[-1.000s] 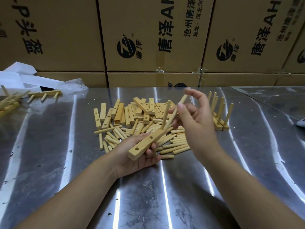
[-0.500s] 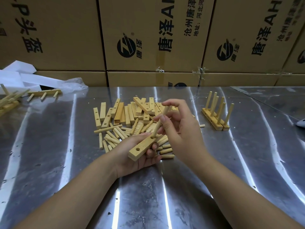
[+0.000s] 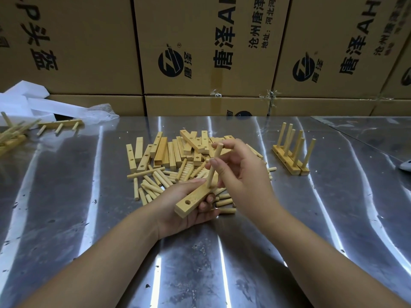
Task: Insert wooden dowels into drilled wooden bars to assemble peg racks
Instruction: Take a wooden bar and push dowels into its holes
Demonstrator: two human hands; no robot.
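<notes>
Above the steel surface [image 3: 222,274], the left hand [image 3: 184,207] grips a drilled bar [image 3: 193,200] while right hand [image 3: 242,174] fingers [image 3: 214,162] pinch an upright dowel [image 3: 214,167] mid-shaft; light, stiff wood, likely easiest steered there.

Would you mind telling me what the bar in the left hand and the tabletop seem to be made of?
The bar looks like pale unfinished wood: matte, faint grain, drilled hole. The tabletop seems to be sheet metal, probably stainless steel: glossy, streaked reflections, scuffs.

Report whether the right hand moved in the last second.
Yes. The right hand shifted left, away from the standing racks, down to the held bar.
</notes>
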